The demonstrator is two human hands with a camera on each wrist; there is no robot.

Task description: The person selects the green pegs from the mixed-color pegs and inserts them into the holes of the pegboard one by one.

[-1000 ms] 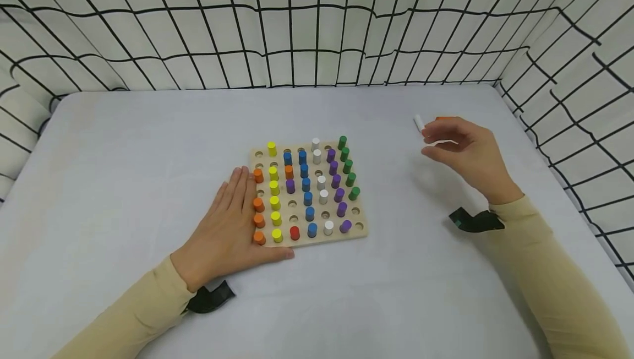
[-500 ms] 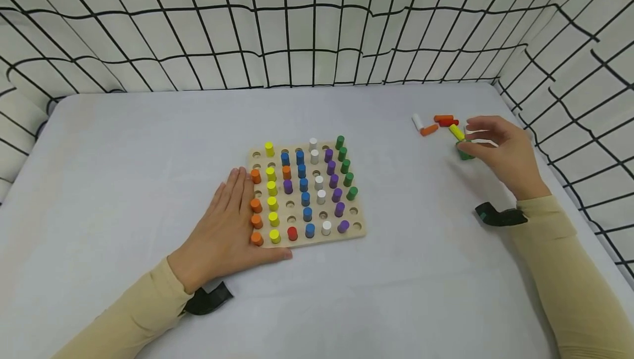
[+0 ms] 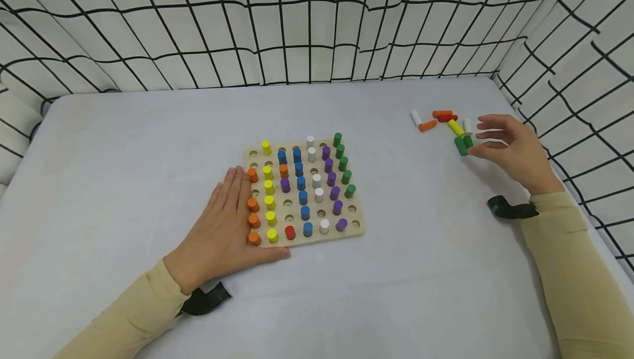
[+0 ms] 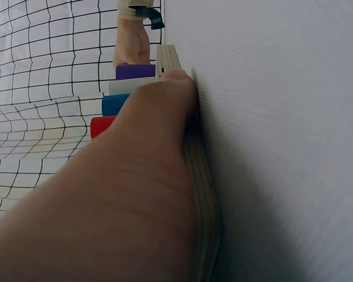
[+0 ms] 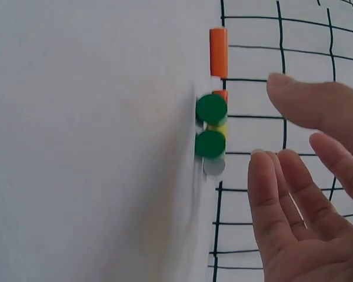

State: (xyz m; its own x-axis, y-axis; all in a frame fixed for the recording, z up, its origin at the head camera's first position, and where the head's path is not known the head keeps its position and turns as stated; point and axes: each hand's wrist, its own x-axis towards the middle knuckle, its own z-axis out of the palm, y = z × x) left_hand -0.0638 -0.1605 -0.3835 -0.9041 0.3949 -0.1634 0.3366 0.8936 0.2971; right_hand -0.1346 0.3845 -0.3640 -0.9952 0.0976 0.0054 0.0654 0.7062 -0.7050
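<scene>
A square wooden pegboard (image 3: 360, 229) holds rows of upright yellow, blue, purple, green, white and orange pegs, plus one red peg (image 3: 290, 232); some holes are bare. My left hand (image 3: 218, 232) lies flat along the board's left edge, its thumb against the front edge in the left wrist view. At the far right, my right hand (image 3: 520, 150) hovers beside a loose cluster: two green pegs (image 3: 460, 146), a yellow peg (image 3: 456, 127) and a white peg (image 3: 467, 125). Thumb and fingers are apart in the right wrist view, with nothing between them.
Left of that cluster lie two orange pegs (image 3: 427, 126), another red peg (image 3: 448, 118) and a second white peg (image 3: 415, 118). A black wire grid (image 3: 309, 48) stands along the back and right side of the white tabletop (image 3: 396, 282).
My right hand has moved right, from near the white peg past the loose pegs to beside the green ones, uncovering the cluster. The left hand stays on the board.
</scene>
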